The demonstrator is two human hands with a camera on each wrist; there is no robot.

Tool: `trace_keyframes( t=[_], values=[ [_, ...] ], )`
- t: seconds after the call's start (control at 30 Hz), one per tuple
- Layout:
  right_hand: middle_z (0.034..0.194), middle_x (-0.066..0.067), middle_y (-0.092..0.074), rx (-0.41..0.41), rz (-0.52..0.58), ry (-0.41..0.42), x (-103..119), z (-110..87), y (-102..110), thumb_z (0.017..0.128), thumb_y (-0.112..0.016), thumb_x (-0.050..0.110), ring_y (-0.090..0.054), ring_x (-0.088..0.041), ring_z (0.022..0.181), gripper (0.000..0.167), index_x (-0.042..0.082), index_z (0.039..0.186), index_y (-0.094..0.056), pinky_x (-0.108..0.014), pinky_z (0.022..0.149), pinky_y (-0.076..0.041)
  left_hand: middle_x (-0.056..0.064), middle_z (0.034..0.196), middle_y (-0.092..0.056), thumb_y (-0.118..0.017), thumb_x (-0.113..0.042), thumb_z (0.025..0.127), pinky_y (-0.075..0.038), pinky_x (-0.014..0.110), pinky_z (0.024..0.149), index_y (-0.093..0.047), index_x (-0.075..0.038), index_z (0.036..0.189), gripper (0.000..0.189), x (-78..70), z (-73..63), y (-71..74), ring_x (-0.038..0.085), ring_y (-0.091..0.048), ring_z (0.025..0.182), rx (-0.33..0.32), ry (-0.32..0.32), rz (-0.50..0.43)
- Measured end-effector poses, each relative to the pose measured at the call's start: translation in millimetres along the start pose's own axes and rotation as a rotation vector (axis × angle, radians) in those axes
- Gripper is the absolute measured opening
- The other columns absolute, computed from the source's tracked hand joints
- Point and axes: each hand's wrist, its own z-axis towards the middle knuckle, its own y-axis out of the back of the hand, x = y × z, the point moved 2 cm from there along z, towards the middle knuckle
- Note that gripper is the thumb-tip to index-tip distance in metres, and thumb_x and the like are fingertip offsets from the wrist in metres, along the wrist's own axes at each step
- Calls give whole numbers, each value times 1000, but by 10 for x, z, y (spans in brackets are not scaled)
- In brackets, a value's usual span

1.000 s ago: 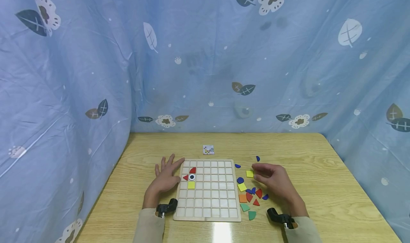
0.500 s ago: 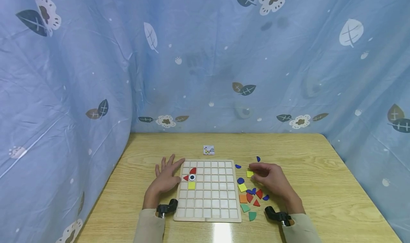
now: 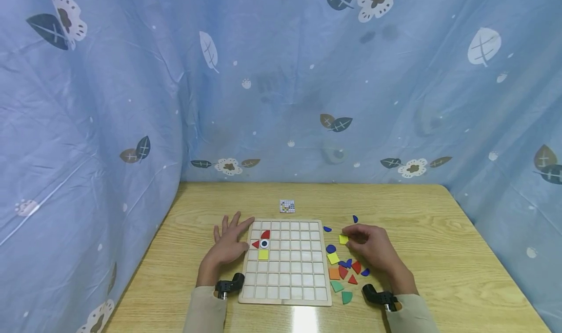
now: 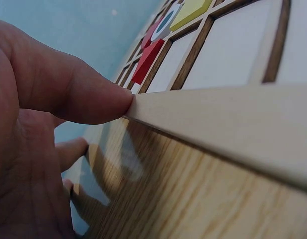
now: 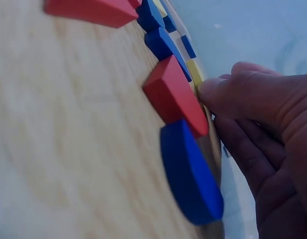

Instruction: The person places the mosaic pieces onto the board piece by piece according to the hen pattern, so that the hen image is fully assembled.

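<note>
Blue floral curtain [image 3: 263, 93] backs a wood-grain table [image 3: 448, 245]. The right hand [image 3: 375, 245] pinches a yellow square tile [image 3: 344, 239] right of the gridded wooden board [image 3: 285, 301]; the left hand [image 3: 225, 247], fingers spread, touches the board's left edge. A light fingertip hold might slip. A blue disc [image 3: 331, 249] and blue half-circle [image 3: 327, 229], between tile and board, could get knocked.

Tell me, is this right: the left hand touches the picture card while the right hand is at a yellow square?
Not the card: the left hand touches the edge of the grid board, as the left wrist view shows. The rest holds.
</note>
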Motion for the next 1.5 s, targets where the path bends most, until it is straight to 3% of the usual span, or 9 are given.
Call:
trace_keyframes(
  t=[0.37, 0.63, 0.83, 1.13, 1.5],
  values=[
    [118, -1, -83, -29, -38, -5, -30, -46, 42, 94, -83, 6, -80, -23, 110, 27, 16, 120, -84, -32, 95, -64, 23, 184, -6, -59, -2, 86, 22, 75, 123, -46, -17, 169, 84, 12, 8, -17, 50, 20, 167, 6, 0, -6],
    [116, -3, -84, -59, 1, -15, 145, -185, 163, 95, -84, 7, -82, -23, 105, 25, 10, 120, -84, -25, 89, -65, 24, 184, -5, -59, -2, 87, 23, 76, 122, -45, -15, 169, 84, -2, -20, 3, 51, 21, 167, 9, -2, -16],
    [114, -5, -84, -78, 37, 30, 298, -257, 184, 94, -84, 5, -82, -24, 105, 26, 7, 119, -83, -30, 90, -66, 24, 184, -6, -60, -2, 86, 22, 76, 123, -46, -16, 169, 84, 24, -22, -4, 51, 20, 167, 0, 5, -6],
    [113, -3, -84, -58, 77, 111, 537, -245, 11, 92, -85, 3, -81, -20, 103, 27, 6, 119, -83, -32, 91, -66, 24, 184, -6, -61, -2, 87, 22, 76, 123, -46, -16, 168, 84, 30, -28, -9, 52, 20, 167, 2, 9, -10],
    [115, -5, -84, 13, 142, 217, 818, -106, -355, 92, -83, 0, -81, -24, 108, 26, 5, 118, -84, -49, 92, -66, 23, 184, -6, -60, -4, 87, 21, 76, 123, -45, -17, 169, 84, -9, -8, 1, 52, 19, 167, 2, 0, 4]
  ],
)
